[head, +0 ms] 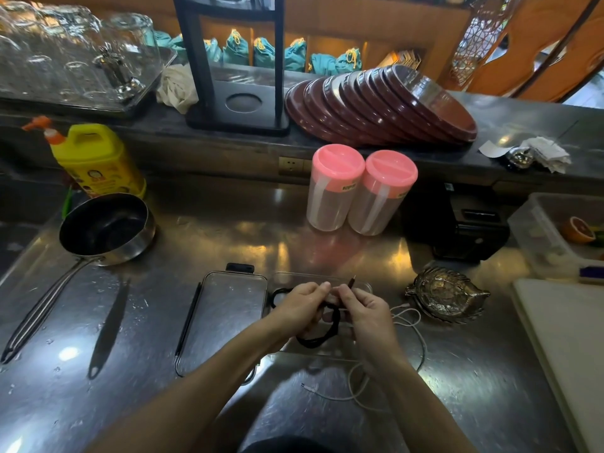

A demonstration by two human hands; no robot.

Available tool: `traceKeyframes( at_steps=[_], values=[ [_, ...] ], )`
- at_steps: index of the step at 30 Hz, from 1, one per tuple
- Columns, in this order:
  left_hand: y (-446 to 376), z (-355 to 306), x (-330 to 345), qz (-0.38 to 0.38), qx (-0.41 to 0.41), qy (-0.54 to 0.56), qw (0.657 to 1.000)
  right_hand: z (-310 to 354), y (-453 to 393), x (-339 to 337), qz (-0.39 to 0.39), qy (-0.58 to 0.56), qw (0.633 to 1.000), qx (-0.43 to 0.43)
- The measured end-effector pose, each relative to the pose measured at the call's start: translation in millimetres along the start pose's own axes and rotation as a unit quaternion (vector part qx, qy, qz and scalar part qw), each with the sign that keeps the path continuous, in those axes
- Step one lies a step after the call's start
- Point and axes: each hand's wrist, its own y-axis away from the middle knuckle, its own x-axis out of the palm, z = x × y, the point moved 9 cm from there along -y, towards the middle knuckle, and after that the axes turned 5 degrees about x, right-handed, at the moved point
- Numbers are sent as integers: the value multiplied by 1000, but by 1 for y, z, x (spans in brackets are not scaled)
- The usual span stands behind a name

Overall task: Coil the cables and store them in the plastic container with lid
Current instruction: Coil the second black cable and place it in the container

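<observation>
Black cable point(318, 338) is hanging in loops between the two hands, just above the clear plastic container point(362, 284) that is sitting open on the steel counter point(228, 230). Seen from the head camera, both forearms are reaching forward and inward, so the hands are meeting near the middle of the counter. The left hand point(302, 305) is curling its fingers around the gathered loops, knuckles turned up. The right hand point(364, 310) is pinching the cable near its end, with the plug point(351, 283) sticking up past the fingertips. One loop is drooping below the hands and another is poking out to the left of the left hand. The clear lid point(228, 308) is lying flat just left of the container, touching or nearly touching it. A white cable point(408, 325) is lying loose on the counter to the right of and below the hands, partly under the right forearm. Farther back, a saucepan point(106, 228) and two pink-lidded jars point(359, 191) are standing well apart from the hands.
</observation>
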Motion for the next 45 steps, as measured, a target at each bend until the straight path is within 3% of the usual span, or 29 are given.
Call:
traceKeyframes(
  at_steps=[7,12,19,24,29,34,37,42,45],
  values=[
    [-5,2,0,-2,-38,40,998,-8,-10,-7,-38,15,999,27],
    [-3,1,-1,11,-13,37,999,-15,-5,1,-12,2,998,65],
    [-5,3,-13,-30,-36,102,994,0,-4,4,-2,-15,1000,-9],
    [-2,4,-17,58,-30,19,998,11,-2,5,0,-26,999,-27],
    [9,2,-6,197,-23,75,977,21,6,3,-22,26,997,-71],
    [11,2,-9,205,-7,29,978,36,25,5,-81,162,971,-155],
    [17,0,-9,238,-5,19,971,36,29,4,-88,178,966,-164],
    [24,-3,4,254,25,126,959,37,24,2,-74,126,976,-160],
    [24,-2,9,227,5,193,955,36,22,-1,-76,115,978,-158]
  ],
)
